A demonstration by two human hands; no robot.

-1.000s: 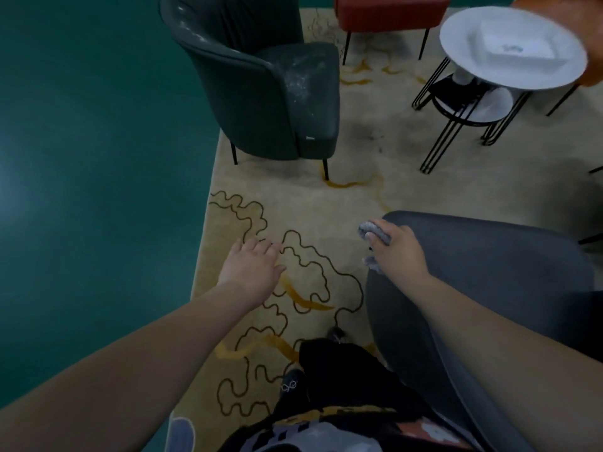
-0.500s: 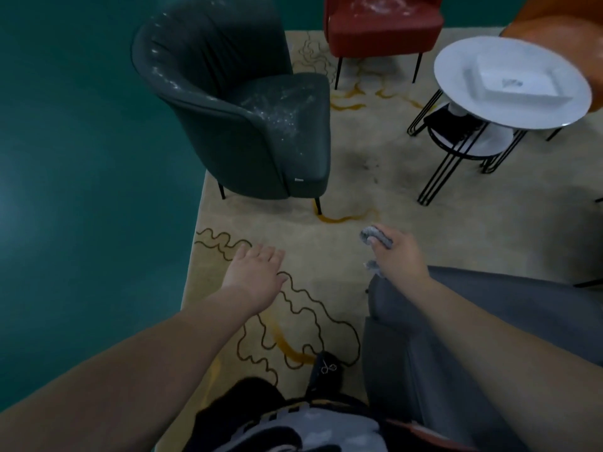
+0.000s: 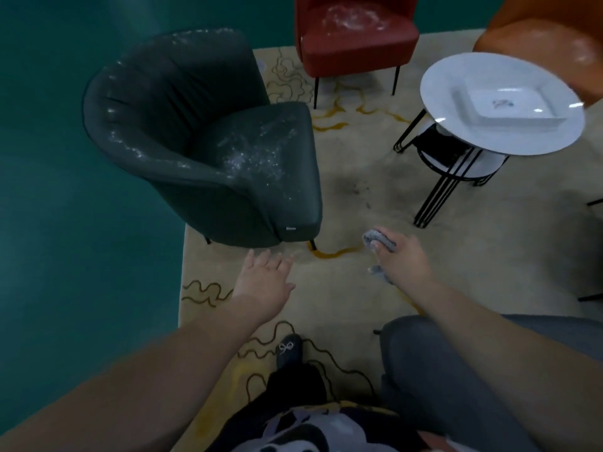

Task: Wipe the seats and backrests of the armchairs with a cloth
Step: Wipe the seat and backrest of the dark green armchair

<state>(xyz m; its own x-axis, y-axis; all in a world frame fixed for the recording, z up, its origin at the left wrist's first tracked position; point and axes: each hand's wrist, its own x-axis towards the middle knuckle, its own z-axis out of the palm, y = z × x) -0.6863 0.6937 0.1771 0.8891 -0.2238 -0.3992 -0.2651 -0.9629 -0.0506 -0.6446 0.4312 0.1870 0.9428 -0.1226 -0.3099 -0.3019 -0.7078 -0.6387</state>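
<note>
With the grey chair [image 3: 456, 370] now left behind, the right hand [image 3: 403, 257] grips the bunched cloth [image 3: 378, 240], left hand [image 3: 264, 278] fingers spread and empty, approaching the smeared dark green armchair [image 3: 208, 135], evidently next for wiping.

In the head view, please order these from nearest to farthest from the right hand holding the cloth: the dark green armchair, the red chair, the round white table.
Measured from the right hand with the cloth:
1. Dark green armchair, to its left; the front corner is closest.
2. Round white table, ahead and right; its black legs come almost as near.
3. Red chair, far ahead.
</note>
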